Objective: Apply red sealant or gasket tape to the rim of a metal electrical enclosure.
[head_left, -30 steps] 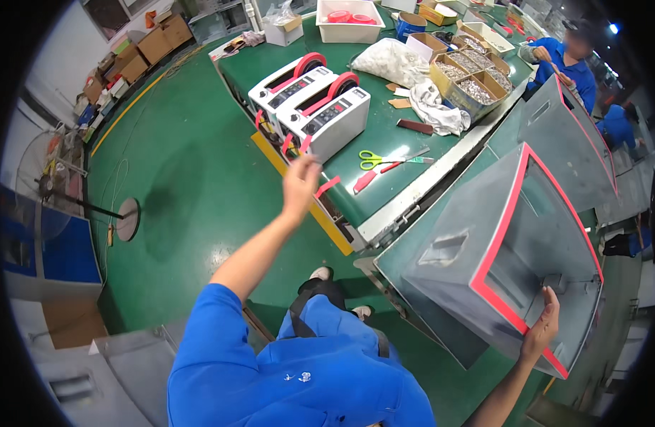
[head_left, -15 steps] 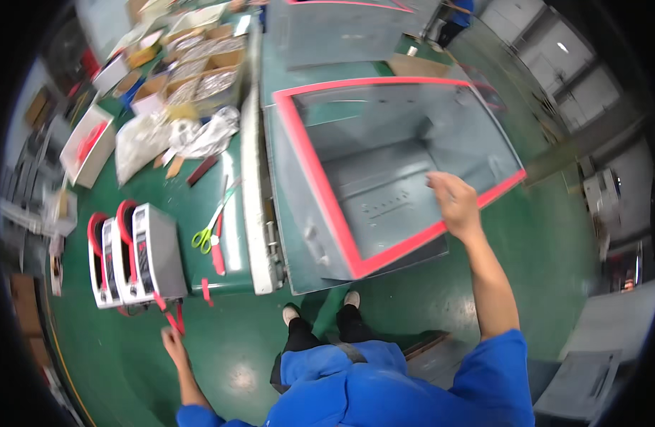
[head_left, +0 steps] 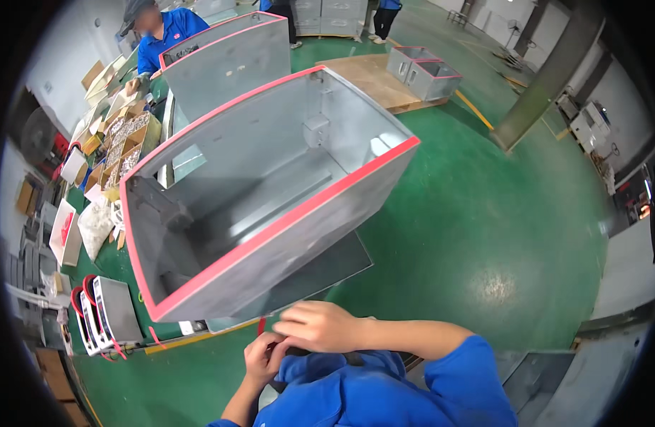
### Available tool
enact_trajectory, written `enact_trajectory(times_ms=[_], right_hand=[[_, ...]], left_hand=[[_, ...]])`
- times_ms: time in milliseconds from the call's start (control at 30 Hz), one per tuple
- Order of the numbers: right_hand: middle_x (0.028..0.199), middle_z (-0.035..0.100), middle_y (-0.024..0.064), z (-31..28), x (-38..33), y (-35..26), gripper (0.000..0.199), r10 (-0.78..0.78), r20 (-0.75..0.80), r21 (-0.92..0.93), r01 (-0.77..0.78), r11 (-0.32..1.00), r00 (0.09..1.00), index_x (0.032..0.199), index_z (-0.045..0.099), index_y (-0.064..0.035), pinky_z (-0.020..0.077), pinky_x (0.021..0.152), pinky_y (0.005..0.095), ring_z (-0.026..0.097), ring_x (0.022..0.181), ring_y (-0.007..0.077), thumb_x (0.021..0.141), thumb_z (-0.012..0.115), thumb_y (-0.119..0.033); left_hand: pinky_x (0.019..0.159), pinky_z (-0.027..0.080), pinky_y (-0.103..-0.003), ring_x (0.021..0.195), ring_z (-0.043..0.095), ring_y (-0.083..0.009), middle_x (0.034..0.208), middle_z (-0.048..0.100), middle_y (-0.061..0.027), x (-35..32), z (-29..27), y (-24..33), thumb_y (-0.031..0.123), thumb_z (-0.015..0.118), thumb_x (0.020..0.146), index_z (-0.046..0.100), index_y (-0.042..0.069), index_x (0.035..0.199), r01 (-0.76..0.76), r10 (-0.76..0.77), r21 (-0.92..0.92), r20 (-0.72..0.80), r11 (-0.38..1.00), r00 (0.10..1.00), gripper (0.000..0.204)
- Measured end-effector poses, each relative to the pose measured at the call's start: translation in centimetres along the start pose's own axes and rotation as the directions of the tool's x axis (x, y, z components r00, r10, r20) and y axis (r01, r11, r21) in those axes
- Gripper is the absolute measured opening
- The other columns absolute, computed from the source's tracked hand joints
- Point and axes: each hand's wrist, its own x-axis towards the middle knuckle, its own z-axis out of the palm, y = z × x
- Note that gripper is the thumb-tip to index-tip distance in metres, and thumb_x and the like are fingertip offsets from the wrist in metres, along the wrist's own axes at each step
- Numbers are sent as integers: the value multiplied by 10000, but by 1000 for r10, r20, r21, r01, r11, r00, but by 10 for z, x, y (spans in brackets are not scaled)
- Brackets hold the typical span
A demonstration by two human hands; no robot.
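My left hand (head_left: 262,356) is closed in a pinch in front of my body, with a short strip of red tape (head_left: 262,326) sticking up from its fingertips. Against it, my right hand (head_left: 317,327) has its fingers bent and brought together; whatever they hold is hidden. Just beyond both hands stands a large grey metal box (head_left: 327,220), its open top facing up and red tape running along the rim. At the left, white tape dispensers (head_left: 114,313) with red rolls sit at the corner of the green bench, red tape ends hanging from them.
A second grey box (head_left: 235,64) with a red rim stands behind, a co-worker in blue (head_left: 172,35) beside it. Cartons of small parts (head_left: 132,139) and a white bag (head_left: 95,226) lie on the left. Smaller boxes (head_left: 427,75) rest on a wooden board; a pillar (head_left: 548,85) rises at right.
My left hand has come away from the dispensers with a red strip. My right hand has left the box rim, and both hands now meet before my body. The view has turned right.
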Motion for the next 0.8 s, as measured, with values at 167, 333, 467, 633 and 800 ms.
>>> enact_trajectory(times_ms=[167,333,467,633,800], right_hand=[[746,531,47,-112,-92,33,94,193,-29,3,-193,981,981,827,587,-65,467,586,314,556,687,212,762,606,-130],[742,544,55,-201,-122,80,129,269,-107,-25,-273,962,957,832,613,-69,445,527,295,541,626,204,713,664,-63],[784,567,78,-274,-114,128,157,327,-202,-18,-338,941,923,894,614,-37,453,542,275,557,634,193,739,638,-36],[789,590,76,-353,-88,184,186,410,-295,32,-420,907,863,912,591,0,461,597,239,562,660,135,735,649,-7],[791,557,74,-409,-44,233,90,480,-160,362,-401,841,862,844,540,13,441,621,226,538,676,124,780,603,7]], left_hand=[[488,424,-240,532,544,-160,695,590,-85,49,119,35,39,646,744,591,20,860,-91,89,8,153,996,984,130],[486,451,-279,542,577,-186,706,617,-92,99,181,60,58,655,740,594,17,982,-108,100,27,205,994,974,253],[468,447,-276,536,582,-203,669,607,-95,145,197,65,55,657,733,597,22,967,-205,169,136,237,969,957,245],[427,430,-286,488,555,-208,653,596,-92,209,205,85,60,665,727,599,24,933,-213,198,58,201,975,959,219],[422,422,-270,490,548,-185,651,596,-80,257,193,124,25,684,694,597,-10,910,-291,272,162,128,943,954,235]])
